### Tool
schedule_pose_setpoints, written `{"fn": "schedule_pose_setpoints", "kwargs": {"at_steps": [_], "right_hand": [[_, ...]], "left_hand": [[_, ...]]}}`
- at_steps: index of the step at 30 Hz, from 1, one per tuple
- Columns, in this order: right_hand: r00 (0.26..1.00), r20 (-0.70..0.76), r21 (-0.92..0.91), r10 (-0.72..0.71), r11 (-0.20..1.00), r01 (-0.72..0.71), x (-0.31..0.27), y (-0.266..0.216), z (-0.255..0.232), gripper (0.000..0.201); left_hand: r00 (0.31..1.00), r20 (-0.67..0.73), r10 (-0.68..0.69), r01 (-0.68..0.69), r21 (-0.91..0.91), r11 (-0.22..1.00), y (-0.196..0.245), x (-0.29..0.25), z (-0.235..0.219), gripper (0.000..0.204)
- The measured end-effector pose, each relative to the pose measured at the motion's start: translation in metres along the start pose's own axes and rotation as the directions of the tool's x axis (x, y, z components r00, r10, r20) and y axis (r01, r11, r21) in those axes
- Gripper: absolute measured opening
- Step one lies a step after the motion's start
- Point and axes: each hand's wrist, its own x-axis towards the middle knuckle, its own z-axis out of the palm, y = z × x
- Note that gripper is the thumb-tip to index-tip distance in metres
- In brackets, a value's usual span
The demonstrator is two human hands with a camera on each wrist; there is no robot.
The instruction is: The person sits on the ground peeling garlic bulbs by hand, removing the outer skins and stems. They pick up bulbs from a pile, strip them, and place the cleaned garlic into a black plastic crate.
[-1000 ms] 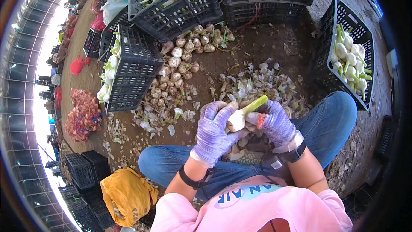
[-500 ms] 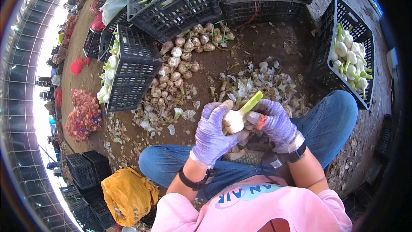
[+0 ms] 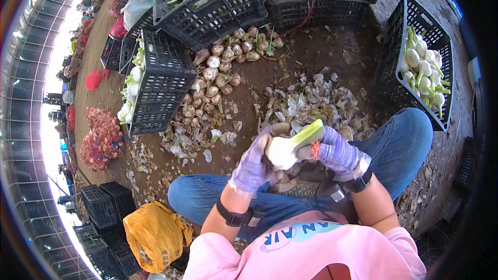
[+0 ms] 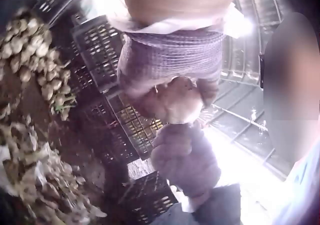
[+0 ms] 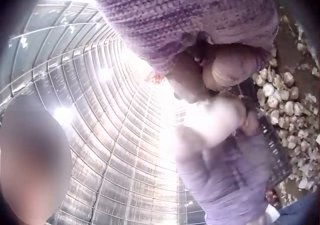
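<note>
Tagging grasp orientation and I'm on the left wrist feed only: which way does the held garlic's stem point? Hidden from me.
Observer: In the head view, the green stem of the garlic bulb slants forward and toward the person's right.
Operator: Copy. My feed doesn't show inside the crate by the right knee. Contents?
Observer: The head view shows white bulbs with green stalks in that black crate.
Operator: Anything near the left knee, on the person's side?
Observer: Yes, a yellow bag on the person's left, seen in the head view.
</note>
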Motion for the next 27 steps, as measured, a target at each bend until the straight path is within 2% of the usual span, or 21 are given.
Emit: {"fn": "schedule_pose_setpoints", "kwargs": {"at_steps": [1, 2, 3, 4, 5, 6, 7, 8, 9, 10, 11, 14, 16, 18, 20, 21, 22, 23, 25, 26, 27], "right_hand": [[1.0, 0.0, 0.0, 0.0, 1.0, 0.0, 0.002, 0.006, -0.001, 0.029], [0.996, -0.085, 0.05, -0.006, 0.999, 0.011, 0.005, 0.014, -0.002, 0.032], [0.985, -0.17, 0.097, -0.011, 0.995, 0.027, 0.007, 0.017, -0.001, 0.034], [0.984, -0.177, 0.04, -0.031, 0.998, 0.038, 0.008, 0.017, 0.001, 0.04], [0.984, -0.177, 0.041, -0.03, 0.998, 0.038, 0.007, 0.017, 0.003, 0.04], [0.985, -0.17, 0.008, 0.008, 1.0, -0.007, 0.005, 0.015, 0.006, 0.039], [0.985, -0.163, -0.025, 0.049, 0.998, -0.053, 0.004, 0.015, 0.008, 0.039], [0.997, -0.034, -0.1, -0.071, 0.993, 0.068, 0.007, 0.014, 0.002, 0.04], [0.997, -0.035, -0.1, -0.072, 0.993, 0.068, 0.009, 0.02, 0.002, 0.04], [0.997, -0.043, 0.241, -0.066, 0.968, 0.075, 0.012, 0.028, 0.003, 0.039], [0.997, -0.049, 0.554, -0.056, 0.829, 0.074, 0.013, 0.032, 0.006, 0.039], [0.989, -0.111, 0.582, -0.103, 0.8, 0.148, 0.012, 0.025, 0.012, 0.037], [0.985, -0.109, 0.633, -0.133, 0.755, 0.172, 0.01, 0.018, 0.012, 0.037], [0.984, -0.164, 0.406, -0.064, 0.905, 0.126, 0.007, 0.011, 0.012, 0.037], [0.989, -0.136, 0.512, -0.066, 0.85, 0.127, 0.004, 0.013, 0.01, 0.037], [0.992, -0.107, 0.609, -0.074, 0.783, 0.124, 0.002, 0.014, 0.006, 0.036], [0.976, 0.049, 0.616, -0.212, 0.776, 0.138, 0.014, 0.023, -0.008, 0.033], [0.976, 0.05, 0.617, -0.213, 0.775, 0.138, 0.014, 0.027, -0.009, 0.033], [0.954, -0.295, 0.724, -0.057, 0.639, 0.262, 0.015, 0.018, 0.006, 0.027], [0.846, -0.48, 0.382, -0.233, 0.812, 0.441, 0.025, 0.04, -0.013, 0.023], [0.845, -0.467, 0.516, -0.261, 0.696, 0.5, 0.024, 0.031, -0.023, 0.022]], "left_hand": [[0.996, -0.002, -0.09, 0.089, -0.092, 0.992, 0.001, 0.001, -0.001, 0.059], [0.976, -0.219, 0.01, 0.017, 0.12, 0.993, -0.003, 0.001, 0.004, 0.052], [0.976, -0.218, 0.012, 0.015, 0.121, 0.993, -0.01, 0.004, 0.009, 0.052], [0.924, -0.278, 0.264, -0.138, 0.403, 0.905, -0.019, 0.006, 0.013, 0.054], [0.823, -0.257, 0.507, -0.235, 0.659, 0.715, -0.024, 0.006, 0.016, 0.057], [0.823, -0.257, 0.506, -0.234, 0.659, 0.715, -0.025, 0.008, 0.017, 0.057], [0.839, -0.275, 0.469, -0.248, 0.575, 0.78, -0.024, 0.009, 0.019, 0.052], [0.855, -0.286, 0.432, -0.259, 0.485, 0.835, -0.023, 0.01, 0.02, 0.047], [0.872, -0.292, 0.392, -0.267, 0.388, 0.882, -0.023, 0.01, 0.021, 0.043], [0.894, -0.282, 0.349, -0.272, 0.278, 0.921, -0.025, 0.012, 0.014, 0.041], [0.893, -0.284, 0.35, -0.274, 0.276, 0.921, -0.026, 0.014, 0.015, 0.041], [0.914, -0.357, 0.19, -0.246, -0.119, 0.962, -0.027, 0.02, 0.015, 0.046], [0.947, -0.249, 0.203, -0.241, -0.134, 0.961, -0.023, 0.02, 0.017, 0.049], [0.967, -0.14, 0.214, -0.235, -0.151, 0.96, -0.016, 0.018, 0.021, 0.053], [0.956, -0.189, 0.224, -0.199, 0.142, 0.97, -0.009, 0.01, 0.024, 0.062], [0.978, -0.115, 0.175, -0.172, 0.037, 0.984, -0.002, 0.011, 0.019, 0.066], [0.972, -0.125, 0.196, -0.2, -0.014, 0.98, 0.0, 0.009, 0.021, 0.067], [0.967, -0.138, 0.216, -0.226, -0.064, 0.972, 0.003, 0.006, 0.025, 0.068], [0.981, -0.1, 0.169, -0.177, -0.081, 0.981, 0.003, 0.008, 0.012, 0.069], [0.991, -0.055, 0.125, -0.129, -0.098, 0.987, 0.004, 0.009, 0.008, 0.071], [0.991, -0.051, 0.125, -0.13, -0.097, 0.987, 0.004, 0.008, 0.01, 0.071]]}}
